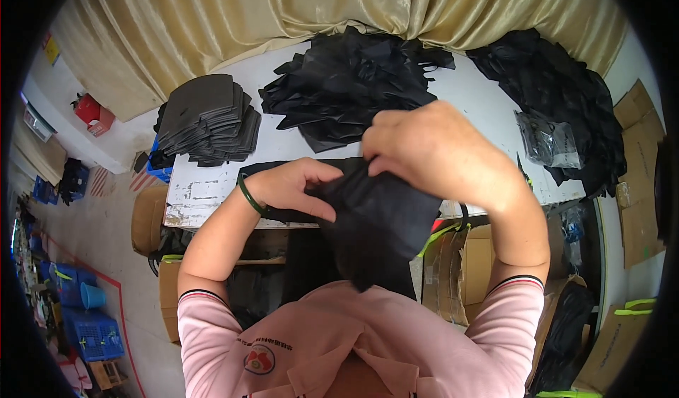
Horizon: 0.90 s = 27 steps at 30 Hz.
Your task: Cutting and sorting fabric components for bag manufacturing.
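Clear plastic packet point(548, 140) of dark items — on the white table's right end, against a black fabric heap. Brown cardboard cartons point(475, 260) stand under the table edge; flattened cardboard sheets point(640, 179) at far right.

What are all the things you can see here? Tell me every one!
black fabric piece: one, black, held in both hands over the table's near edge
neat stack of dark pieces: one stack, dark grey to black, back left of the table
loose heap of black pieces: one heap, black, back middle of the table
big black pile: one, black, right end of the table
clear plastic bag: one, see-through, lying on the big pile
table: one, white
curtain: one, tan, behind the table
cardboard boxes: several, brown, under and right of the table
blue crates: a few, blue, floor far left
bracelet: one, green, left wrist
shirt: one, pink
left hand: pinching the fabric
right hand: gripping the fabric's top
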Tool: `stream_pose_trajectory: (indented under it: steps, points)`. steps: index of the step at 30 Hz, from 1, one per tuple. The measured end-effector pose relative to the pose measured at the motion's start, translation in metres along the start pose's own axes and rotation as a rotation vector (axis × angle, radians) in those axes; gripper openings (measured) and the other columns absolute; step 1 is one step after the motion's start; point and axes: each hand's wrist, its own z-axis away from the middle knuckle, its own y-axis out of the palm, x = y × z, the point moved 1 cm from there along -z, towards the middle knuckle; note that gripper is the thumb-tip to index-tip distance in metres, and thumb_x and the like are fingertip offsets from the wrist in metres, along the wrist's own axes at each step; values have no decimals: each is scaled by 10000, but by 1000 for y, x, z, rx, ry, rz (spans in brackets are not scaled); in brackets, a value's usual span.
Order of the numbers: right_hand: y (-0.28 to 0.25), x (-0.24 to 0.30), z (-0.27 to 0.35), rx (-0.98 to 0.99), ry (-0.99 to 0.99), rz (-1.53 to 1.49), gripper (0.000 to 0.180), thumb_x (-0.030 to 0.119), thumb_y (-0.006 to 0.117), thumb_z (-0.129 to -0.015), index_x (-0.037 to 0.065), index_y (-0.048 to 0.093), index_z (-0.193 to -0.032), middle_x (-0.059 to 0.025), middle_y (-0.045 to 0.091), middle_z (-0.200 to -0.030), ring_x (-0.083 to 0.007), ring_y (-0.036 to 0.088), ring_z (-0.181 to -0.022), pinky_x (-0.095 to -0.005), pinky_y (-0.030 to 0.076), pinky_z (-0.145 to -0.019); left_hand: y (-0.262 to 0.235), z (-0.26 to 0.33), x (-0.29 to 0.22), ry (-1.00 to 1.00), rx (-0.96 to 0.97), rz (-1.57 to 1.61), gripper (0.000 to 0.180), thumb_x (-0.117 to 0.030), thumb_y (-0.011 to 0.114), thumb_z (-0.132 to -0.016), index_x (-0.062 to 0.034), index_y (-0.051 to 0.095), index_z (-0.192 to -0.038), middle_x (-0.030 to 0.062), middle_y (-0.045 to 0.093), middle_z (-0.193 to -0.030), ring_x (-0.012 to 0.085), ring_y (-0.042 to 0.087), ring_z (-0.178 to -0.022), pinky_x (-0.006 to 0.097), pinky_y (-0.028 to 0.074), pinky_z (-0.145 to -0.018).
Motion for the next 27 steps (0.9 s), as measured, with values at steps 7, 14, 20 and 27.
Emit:
stream_pose_trajectory:
  steps: [7,14,20,27]
  points:
    - [-18,-56,22,-160,165,164,108,124,688,-743,55,624,-795,-105,641,-789,-326,631,-778,-405,497,-666,-22,10,17,-177,-9,-103,348,-15,682,-827,32,596,-1160,17,650,-1088,72,555,-979,248,458,-888]
    - [7,-137,59,-223,423,160,128,144,689,-763,53,632,-834,-106,649,-832,-335,618,-786,-409,479,-676,-78,79,47,-381,-281,-410,228,-76,712,-820,29,640,-1008,-7,649,-858,56,525,-818,246,459,-756]
    - [57,-165,94,-370,502,87,59,80,665,-793,56,632,-836,-89,612,-810,-305,610,-771,-375,488,-675,-102,137,49,-254,-864,-996,153,-38,708,-744,7,655,-881,140,619,-762,243,604,-715,318,471,-671]
    - [152,-131,152,-387,380,8,147,-52,653,-719,61,652,-813,-79,583,-776,-279,592,-782,-370,489,-688,-66,160,97,-102,-1119,-1253,347,140,582,-676,-36,677,-959,130,609,-921,314,608,-881,342,489,-787]
